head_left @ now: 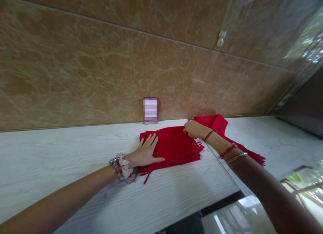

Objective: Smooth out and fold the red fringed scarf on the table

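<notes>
A red fringed scarf (176,145) lies folded flat on the white wood-grain table, with tassels at its right end and a few at its lower left corner. Across its left end rests my left hand (147,151), palm down with fingers spread. My right hand (195,129) is closed at the scarf's upper right corner, its fingers curled and pinching the edge. More red fringed cloth (218,124) lies behind and under my right forearm; whether it joins the folded piece is hidden.
A small card-like box with a blurred front (150,110) stands against the brown marbled wall (101,69) behind the scarf. The white table (63,153) has a seam at right and a dark front edge. A dark appliance-like block (302,99) stands far right. A wall socket (221,38) is above.
</notes>
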`<state>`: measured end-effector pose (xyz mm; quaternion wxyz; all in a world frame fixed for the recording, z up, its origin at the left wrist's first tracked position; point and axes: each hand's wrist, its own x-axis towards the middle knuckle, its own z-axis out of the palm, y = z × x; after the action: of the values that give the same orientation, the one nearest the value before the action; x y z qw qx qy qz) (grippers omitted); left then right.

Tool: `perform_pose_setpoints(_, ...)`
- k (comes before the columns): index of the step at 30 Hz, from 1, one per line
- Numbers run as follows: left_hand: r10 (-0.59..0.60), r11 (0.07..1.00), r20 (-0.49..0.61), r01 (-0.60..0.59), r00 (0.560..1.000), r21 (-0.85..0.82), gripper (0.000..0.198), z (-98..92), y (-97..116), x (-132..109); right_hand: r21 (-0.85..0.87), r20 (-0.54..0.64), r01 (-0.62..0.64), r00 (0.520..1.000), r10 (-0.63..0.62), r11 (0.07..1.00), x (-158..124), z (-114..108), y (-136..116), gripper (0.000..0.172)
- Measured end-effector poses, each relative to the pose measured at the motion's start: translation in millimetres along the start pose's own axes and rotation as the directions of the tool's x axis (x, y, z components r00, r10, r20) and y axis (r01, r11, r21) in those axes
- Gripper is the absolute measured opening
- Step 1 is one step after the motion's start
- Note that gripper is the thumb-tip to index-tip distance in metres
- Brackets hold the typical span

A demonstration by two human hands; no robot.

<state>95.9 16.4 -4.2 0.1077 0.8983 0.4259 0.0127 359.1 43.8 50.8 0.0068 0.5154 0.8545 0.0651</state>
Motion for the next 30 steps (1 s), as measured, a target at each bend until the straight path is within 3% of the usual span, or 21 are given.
perform_pose_setpoints(2, -0.017, 1.0, 0.01, 0.017, 1.0, -0.003, 0.102, -2.9, 1.5, -1.6, -0.021, -0.05, -0.082, 0.995, 0.081, 0.996, -10.7, -8.9, 21.1, 0.019)
perform_pose_setpoints(4, -0.013, 1.0, 0.01, 0.014, 1.0, -0.011, 0.101, -5.8, 1.3, -2.3, -0.021, -0.106, -0.123, 0.987, 0.12, 0.992, -17.1, -16.0, 25.4, 0.022)
perform_pose_setpoints(8, -0.008, 1.0, -0.008, 0.007, 1.0, -0.027, 0.101, -6.8, -4.7, -3.0, 0.032, -0.204, -0.04, 0.978, 0.046, 0.999, -26.6, -6.3, -15.8, 0.029)
perform_pose_setpoints(10, -0.019, 0.999, -0.014, 0.019, 1.0, -0.041, 0.1, -3.8, -9.3, -4.4, 0.104, -0.192, 0.172, 0.97, -0.15, 0.98, -36.0, 9.5, -43.9, 0.04)
perform_pose_setpoints(11, -0.023, 0.999, -0.016, 0.022, 1.0, -0.046, 0.099, -1.8, -11.7, -5.4, 0.12, -0.152, 0.211, 0.969, -0.192, 0.97, -41.5, 17.6, -55.3, 0.043)
perform_pose_setpoints(15, -0.041, 0.999, -0.025, 0.04, 0.999, -0.025, 0.094, 4.0, -21.6, -12.7, 0.11, -0.083, 0.182, 0.981, -0.174, 0.977, -54.6, 36.4, -76.0, 0.048)
perform_pose_setpoints(19, -0.095, 0.996, -0.009, 0.095, 0.995, 0.005, 0.091, 0.3, -41.2, -27.1, 0.087, -0.093, 0.179, 0.981, -0.171, 0.98, -38.4, 35.1, -89.6, 0.049)
perform_pose_setpoints(22, -0.143, 0.989, 0.021, 0.143, 0.989, 0.033, 0.089, -6.6, -69.2, -46.3, 0.082, -0.134, 0.201, 0.973, -0.189, 0.976, -14.6, 31.0, -112.4, 0.049)
perform_pose_setpoints(26, -0.184, 0.981, 0.014, 0.182, 0.983, 0.064, 0.089, -15.1, -109.6, -79.4, 0.119, -0.161, 0.343, 0.933, -0.322, 0.932, 11.6, 22.0, -141.7, 0.054)
perform_pose_setpoints(30, -0.213, 0.977, -0.042, 0.212, 0.976, -0.011, 0.073, -15.0, -128.7, -101.7, 0.098, -0.125, 0.432, 0.899, -0.42, 0.896, 20.8, 16.0, -154.6, 0.049)
